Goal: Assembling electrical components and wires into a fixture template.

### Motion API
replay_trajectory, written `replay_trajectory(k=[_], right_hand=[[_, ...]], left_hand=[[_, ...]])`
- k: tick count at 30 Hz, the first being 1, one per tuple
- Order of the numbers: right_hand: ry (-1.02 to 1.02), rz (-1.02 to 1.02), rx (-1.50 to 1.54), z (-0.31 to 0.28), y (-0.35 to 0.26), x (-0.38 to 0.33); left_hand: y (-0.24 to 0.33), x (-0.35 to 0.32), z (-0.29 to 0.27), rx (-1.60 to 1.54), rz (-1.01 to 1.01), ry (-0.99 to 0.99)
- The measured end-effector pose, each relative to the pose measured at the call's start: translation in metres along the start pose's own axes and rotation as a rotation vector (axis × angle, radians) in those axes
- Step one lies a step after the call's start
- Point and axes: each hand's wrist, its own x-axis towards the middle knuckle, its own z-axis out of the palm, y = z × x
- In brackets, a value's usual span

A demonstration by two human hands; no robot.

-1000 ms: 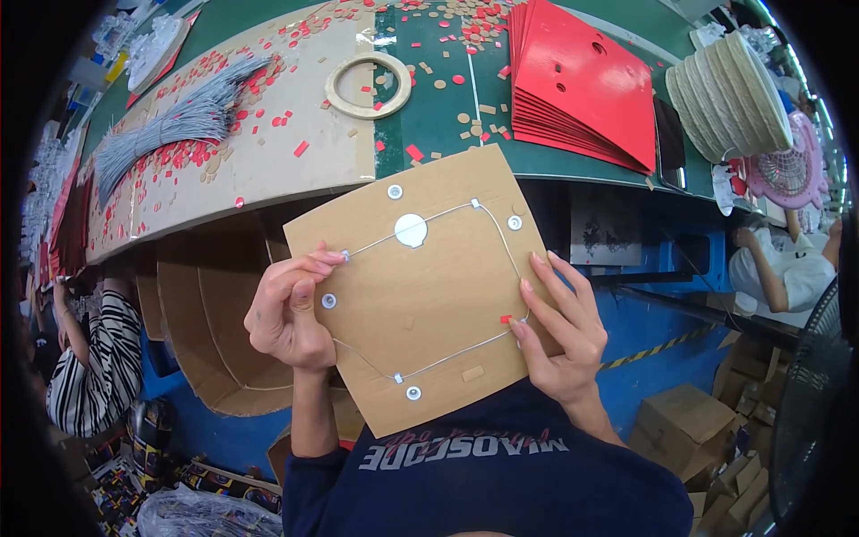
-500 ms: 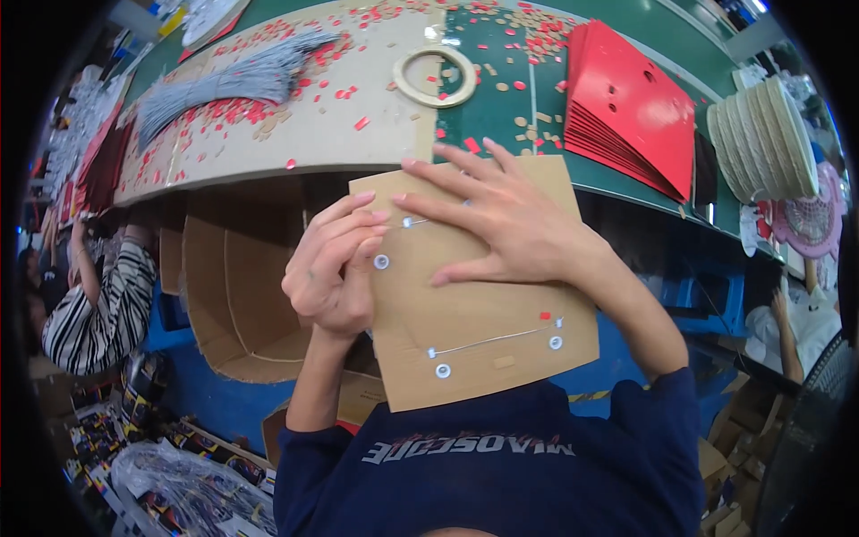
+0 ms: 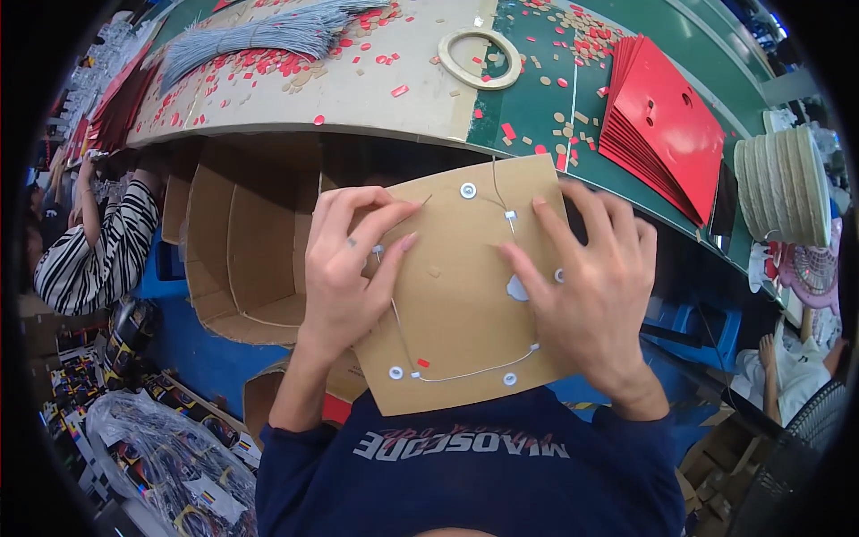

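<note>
A tan cardboard panel [image 3: 465,295] leans between the table edge and my lap. Its face carries several white round fasteners and small white clips with thin grey wire [image 3: 470,370] running between them. My left hand [image 3: 349,264] is curled over the panel's left side, and a wire end pokes out by its index fingertip. On the right side, my right hand [image 3: 595,286] has thumb and index finger spread, touching the face. Its other fingers bend around the right edge, partly hidden. A loose wire [image 3: 497,183] stands up near the upper right clip.
Behind are a bundle of grey wires [image 3: 259,43], a tape roll [image 3: 480,59], stacked red sheets [image 3: 664,125] and a cord spool [image 3: 781,188]. Red and tan scraps litter the table [image 3: 394,116]. An open carton [image 3: 255,242] stands below; a person in stripes [image 3: 98,251] is at left.
The panel has turned, showing wire along its left side. My right hand has moved from across its face to the right edge. My left hand now reaches over its upper left side.
</note>
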Motion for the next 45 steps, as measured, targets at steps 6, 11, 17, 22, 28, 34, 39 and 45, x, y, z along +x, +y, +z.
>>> replay_trajectory(k=[6,11,17,22,28,34,39,45], right_hand=[[0.112,-0.171,0.862,0.05,0.02,0.043],[-0.009,0.007,0.982,0.047,0.017,0.042],[0.136,-0.115,0.865,0.059,0.017,0.044],[0.114,-0.135,0.852,0.058,0.016,0.045],[0.094,-0.135,0.918,0.058,0.015,0.047],[0.052,-0.075,0.994,0.06,0.012,0.049],[0.022,-0.09,0.971,0.058,0.013,0.051],[0.025,-0.149,0.99,0.056,0.014,0.056]], left_hand=[[-0.003,0.016,-0.001,-0.144,0.001,-0.085],[0.001,0.025,0.0,-0.198,-0.027,-0.092],[0.007,0.033,0.01,-0.035,0.156,0.003],[0.009,0.034,0.016,-0.173,0.03,0.043],[0.011,0.037,0.015,-0.097,0.063,0.019],[0.007,0.036,0.013,-0.167,-0.064,-0.057],[0.01,0.042,0.013,-0.24,-0.137,-0.073],[0.008,0.057,0.004,-0.353,-0.176,-0.176]])
